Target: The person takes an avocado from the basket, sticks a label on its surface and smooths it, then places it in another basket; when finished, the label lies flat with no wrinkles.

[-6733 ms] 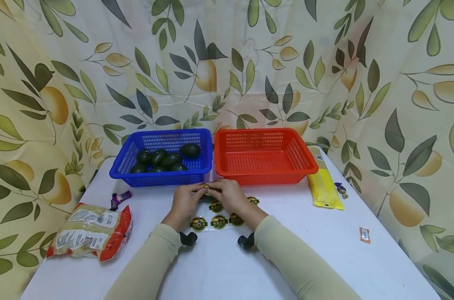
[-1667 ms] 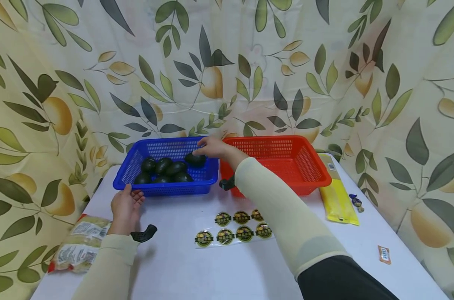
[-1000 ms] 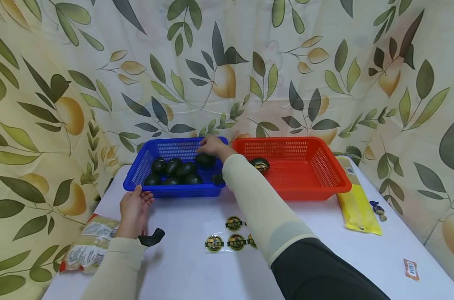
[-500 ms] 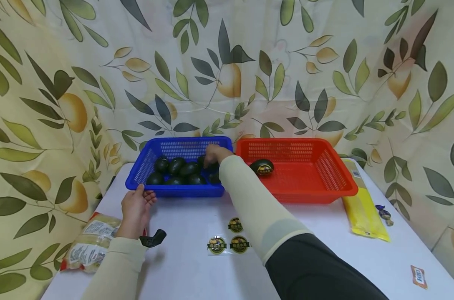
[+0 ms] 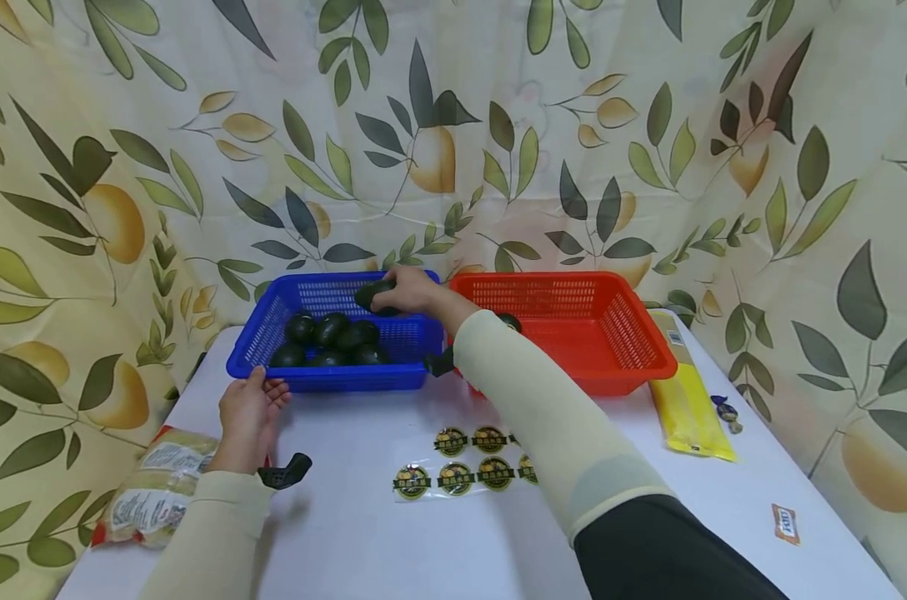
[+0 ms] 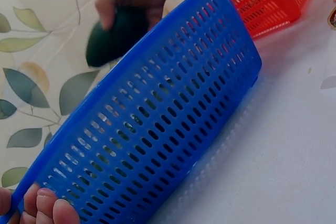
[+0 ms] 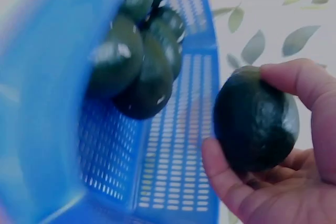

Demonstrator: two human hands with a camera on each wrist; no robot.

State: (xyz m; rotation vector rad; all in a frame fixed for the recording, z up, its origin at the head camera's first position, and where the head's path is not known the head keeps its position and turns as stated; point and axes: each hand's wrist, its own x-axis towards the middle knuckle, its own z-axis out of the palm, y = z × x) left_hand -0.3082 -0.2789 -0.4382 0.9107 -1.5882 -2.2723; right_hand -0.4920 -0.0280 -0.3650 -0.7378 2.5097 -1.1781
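One dark green avocado (image 7: 256,121) sits in the right grip (image 5: 414,292), thumb and fingers curled round it, raised over the blue basket (image 5: 326,379). Several other avocados (image 5: 332,330) lie clustered inside that basket. The left grip (image 5: 245,421) clasps its near rim. Just beside it on the counter (image 5: 348,533) stands the red basket (image 5: 588,342); round stickers (image 5: 456,477) lie nearer the person, partly covered by the right sleeve (image 5: 543,396).
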